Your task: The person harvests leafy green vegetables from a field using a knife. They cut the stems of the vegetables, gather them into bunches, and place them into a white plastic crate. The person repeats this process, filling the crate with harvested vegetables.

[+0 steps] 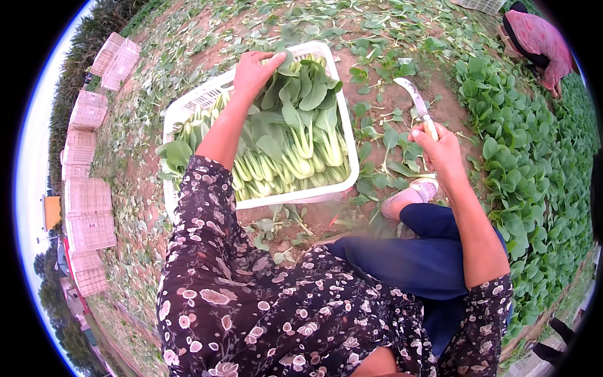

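Observation:
My left hand [252,74] reaches over the far part of a white plastic crate [353,147]. Its fingers and thumb close around bok choy leaves [287,61], though the fingertips are partly hidden. Rows of bok choy [292,147] fill the crate, most with pale stems toward me and dark leaves away. To the right of the crate, my right hand [438,147] grips the handle of a curved harvesting knife [411,94]. The blade points up and left, above the soil and apart from the crate.
A dense bed of growing greens [527,163] runs along the right. Another person [543,44] bends over it at the upper right. Stacked pale crates [89,210] line the left side. Loose leaves litter the soil [207,53]. My shoe [411,193] rests beside the crate.

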A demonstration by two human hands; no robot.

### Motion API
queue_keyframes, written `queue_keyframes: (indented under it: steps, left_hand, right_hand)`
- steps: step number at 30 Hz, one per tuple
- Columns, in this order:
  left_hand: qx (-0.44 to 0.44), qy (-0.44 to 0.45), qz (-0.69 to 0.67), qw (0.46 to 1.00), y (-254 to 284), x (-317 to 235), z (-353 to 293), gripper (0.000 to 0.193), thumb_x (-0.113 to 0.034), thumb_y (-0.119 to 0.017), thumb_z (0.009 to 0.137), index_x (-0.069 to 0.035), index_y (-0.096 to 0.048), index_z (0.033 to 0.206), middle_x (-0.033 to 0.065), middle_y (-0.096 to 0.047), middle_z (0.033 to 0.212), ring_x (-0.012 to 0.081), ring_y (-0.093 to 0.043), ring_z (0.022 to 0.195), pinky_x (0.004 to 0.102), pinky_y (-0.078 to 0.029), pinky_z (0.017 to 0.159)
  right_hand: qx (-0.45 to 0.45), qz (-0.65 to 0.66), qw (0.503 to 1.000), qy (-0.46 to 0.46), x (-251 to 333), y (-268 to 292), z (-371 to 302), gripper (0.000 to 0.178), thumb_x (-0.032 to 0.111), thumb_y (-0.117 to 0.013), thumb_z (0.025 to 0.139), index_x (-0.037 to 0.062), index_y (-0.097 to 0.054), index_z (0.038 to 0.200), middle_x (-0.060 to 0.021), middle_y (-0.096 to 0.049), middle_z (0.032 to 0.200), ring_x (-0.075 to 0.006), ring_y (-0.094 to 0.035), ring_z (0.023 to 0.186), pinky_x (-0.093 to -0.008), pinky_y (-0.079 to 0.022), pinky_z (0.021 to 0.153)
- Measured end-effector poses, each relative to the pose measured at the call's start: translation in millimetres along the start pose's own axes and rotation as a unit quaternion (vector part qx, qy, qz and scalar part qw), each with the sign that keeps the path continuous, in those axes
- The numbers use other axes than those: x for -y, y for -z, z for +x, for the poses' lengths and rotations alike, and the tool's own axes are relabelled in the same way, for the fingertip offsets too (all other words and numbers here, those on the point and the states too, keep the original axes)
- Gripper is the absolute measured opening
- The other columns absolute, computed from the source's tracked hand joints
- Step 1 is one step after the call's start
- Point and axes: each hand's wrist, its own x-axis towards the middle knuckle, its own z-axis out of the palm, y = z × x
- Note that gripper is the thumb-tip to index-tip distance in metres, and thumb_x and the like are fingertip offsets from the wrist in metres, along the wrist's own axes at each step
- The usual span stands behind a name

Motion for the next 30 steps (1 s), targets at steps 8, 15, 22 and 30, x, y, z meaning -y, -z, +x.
queue_keyframes:
  steps: [8,15,22,30]
  left_hand:
    - [0.115,-0.029,0.132,0.984,-57.6,82.5,-14.9,0.104,-0.072,-0.050,0.084,0.005,-0.029,0.151,0.0341,-0.018,0.157,0.0438,-0.020,0.148,0.0459,-0.023,0.119]
    - [0.111,-0.018,-0.001,0.994,-19.4,90.0,-3.4,0.106,-0.068,-0.058,0.083,0.004,-0.024,0.153,0.0303,-0.023,0.158,0.0373,-0.024,0.148,0.0390,-0.024,0.118]
    - [-0.065,-0.070,-0.146,0.985,98.7,111.6,-42.4,0.061,-0.023,-0.068,0.094,0.006,-0.046,0.142,0.0221,-0.052,0.143,0.0254,-0.053,0.130,0.0326,-0.041,0.108]
    - [-0.195,0.433,-0.150,0.867,213.2,316.6,-255.1,0.073,-0.043,-0.070,0.083,-0.009,-0.049,0.143,0.0152,-0.054,0.138,0.0335,-0.053,0.125,0.0526,-0.045,0.101]
  right_hand:
    - [0.011,-0.032,0.998,0.048,-7.2,-2.5,0.6,0.019,0.023,-0.070,0.089,0.0065,-0.065,0.097,0.0004,-0.067,0.079,-0.0038,-0.047,0.054,-0.0231,-0.037,0.047]
    - [0.091,-0.194,0.960,0.183,1.3,-78.4,-29.9,0.033,0.035,-0.073,0.086,0.0038,-0.062,0.090,-0.0099,-0.065,0.077,-0.0262,-0.063,0.072,-0.0396,-0.050,0.067]
    - [0.097,-0.441,0.858,0.245,-15.5,-115.0,-18.9,0.037,0.032,-0.077,0.079,0.0059,-0.060,0.099,-0.0151,-0.060,0.100,-0.0347,-0.064,0.093,-0.0446,-0.053,0.078]
    - [0.178,-0.403,0.878,0.185,-15.4,-122.1,3.0,0.024,0.013,-0.067,0.077,0.0142,-0.064,0.101,-0.0157,-0.066,0.086,-0.0378,-0.067,0.087,-0.0490,-0.051,0.070]
